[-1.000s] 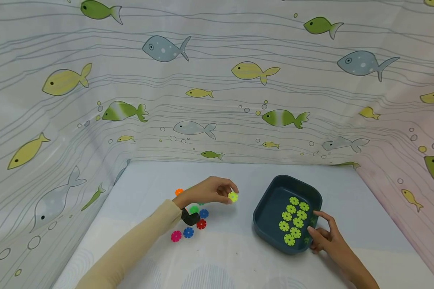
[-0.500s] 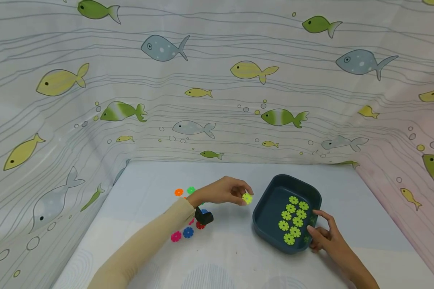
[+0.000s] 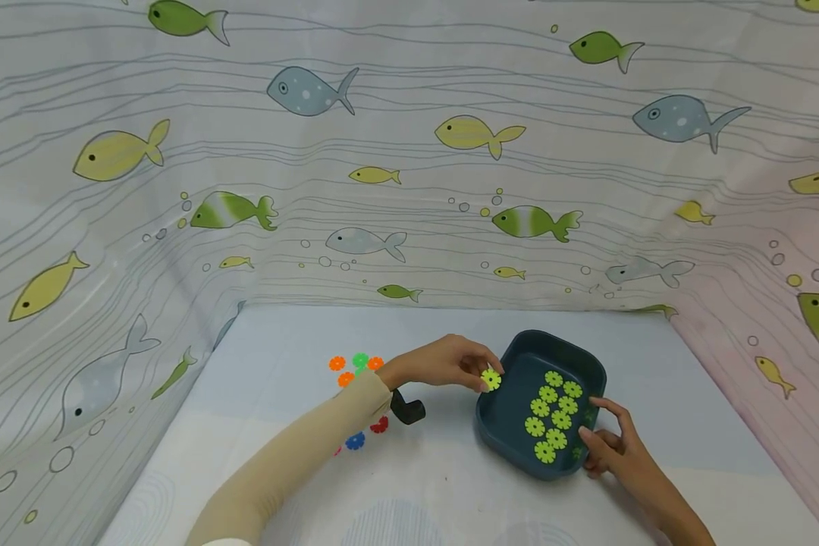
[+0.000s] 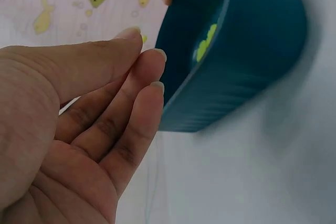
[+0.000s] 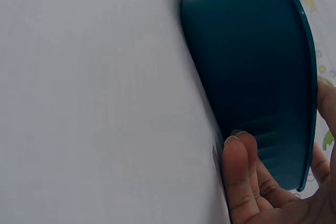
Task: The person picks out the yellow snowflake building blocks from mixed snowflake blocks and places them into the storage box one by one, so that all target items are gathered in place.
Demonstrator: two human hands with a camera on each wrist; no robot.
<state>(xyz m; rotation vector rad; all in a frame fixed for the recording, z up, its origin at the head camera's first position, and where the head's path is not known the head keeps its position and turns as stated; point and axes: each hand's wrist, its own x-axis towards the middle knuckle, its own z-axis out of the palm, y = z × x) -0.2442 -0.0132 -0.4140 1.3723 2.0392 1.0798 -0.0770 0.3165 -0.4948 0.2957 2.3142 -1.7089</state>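
My left hand point(image 3: 453, 360) pinches a yellow-green notched, flower-shaped disc point(image 3: 491, 380) between thumb and fingertips. It is over the left rim of a dark teal tray point(image 3: 512, 413). In the left wrist view the fingertips mostly hide the disc, and the tray wall point(image 4: 247, 61) stands just beyond them. Several matching yellow-green discs point(image 3: 549, 394) lie flat in the right half of the tray. At the tray's right side, my right hand point(image 3: 624, 455) grips the wall and rim. Its fingers point(image 5: 236, 171) lie against the outside of the wall in the right wrist view.
Several loose discs lie on the white-covered table left of the tray, among them orange point(image 3: 337, 364), green point(image 3: 360, 359), blue point(image 3: 355, 440) and red point(image 3: 379, 425). The left forearm partly covers them. A fish-patterned curtain point(image 3: 423, 212) surrounds the table.
My left hand has moved right with the yellow-green disc, from the open table to the tray's left rim. The right hand and tray have stayed in place.
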